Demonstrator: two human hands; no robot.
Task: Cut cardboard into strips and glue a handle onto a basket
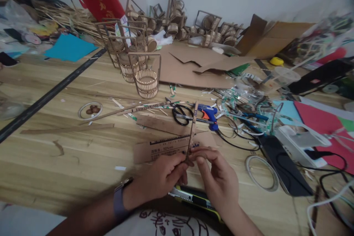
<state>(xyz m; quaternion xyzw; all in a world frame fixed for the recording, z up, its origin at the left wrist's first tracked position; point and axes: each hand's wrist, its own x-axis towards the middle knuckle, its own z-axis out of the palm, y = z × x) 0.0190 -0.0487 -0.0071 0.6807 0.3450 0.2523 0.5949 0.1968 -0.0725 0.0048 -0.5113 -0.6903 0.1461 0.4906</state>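
My left hand (162,177) and my right hand (218,180) meet low in the middle, both pinched on the near end of a thin cardboard strip (193,131) that stands up and leans away from me. A watch band circles my left wrist. Under the hands lies a printed cardboard piece (163,147). A yellow-and-black utility knife (193,198) rests on the wooden floor just below my hands.
Black scissors (181,114) and a blue glue gun (208,113) lie beyond the strip. Small cardboard baskets (146,81) stand further back, with flat cardboard sheets (193,66) behind. A tape ring (261,171), a black phone (284,169), cables and coloured paper crowd the right side.
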